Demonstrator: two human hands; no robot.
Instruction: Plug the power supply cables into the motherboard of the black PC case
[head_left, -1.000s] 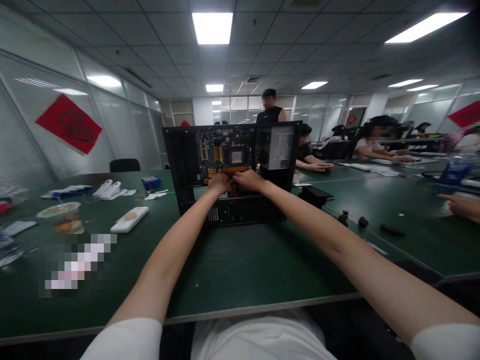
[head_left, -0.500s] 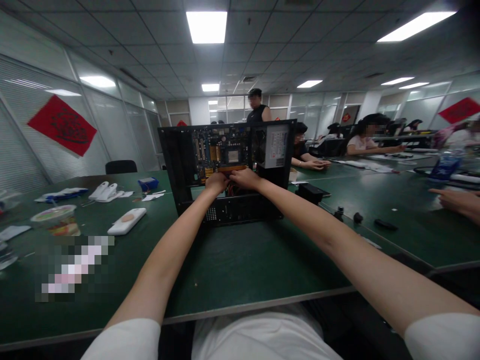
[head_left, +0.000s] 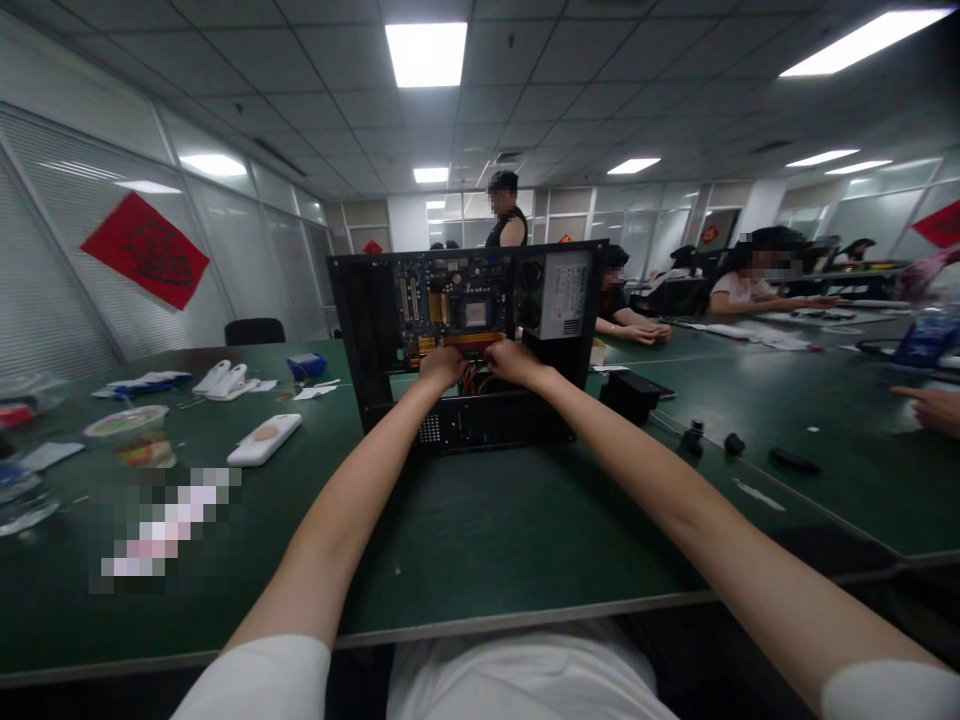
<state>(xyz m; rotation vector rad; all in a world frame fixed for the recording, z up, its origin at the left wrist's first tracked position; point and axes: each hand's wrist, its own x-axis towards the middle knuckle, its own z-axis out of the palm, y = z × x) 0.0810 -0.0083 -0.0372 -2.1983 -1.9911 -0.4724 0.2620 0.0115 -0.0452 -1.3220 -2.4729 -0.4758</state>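
Note:
A black computer case (head_left: 495, 425) stands open in front of me on the green table. Inside it are a motherboard (head_left: 431, 290) with a square silver processor area (head_left: 475, 313), and a power supply (head_left: 564, 290) at the upper right. Along the board's lower edge runs an orange and red strip (head_left: 476, 341). My left hand (head_left: 444, 367) is at the strip's left end, its fingers bent together. At the right end, my right hand (head_left: 517, 361) has its fingers curled in. Whatever the fingertips grip is too small to make out. Coloured wires (head_left: 470, 380) show between the hands.
Left of the case are a white power bank (head_left: 265, 440), a plastic cup (head_left: 131, 435), a blue box (head_left: 306, 366) and papers. To the right lie a black box (head_left: 628, 395) and small black parts (head_left: 691, 438). Other people sit beyond; another person's hand (head_left: 930, 405) is at far right.
My hands have moved apart along the orange strip, the right one shifting rightward, so more strip and wires show between them. The view has turned slightly left.

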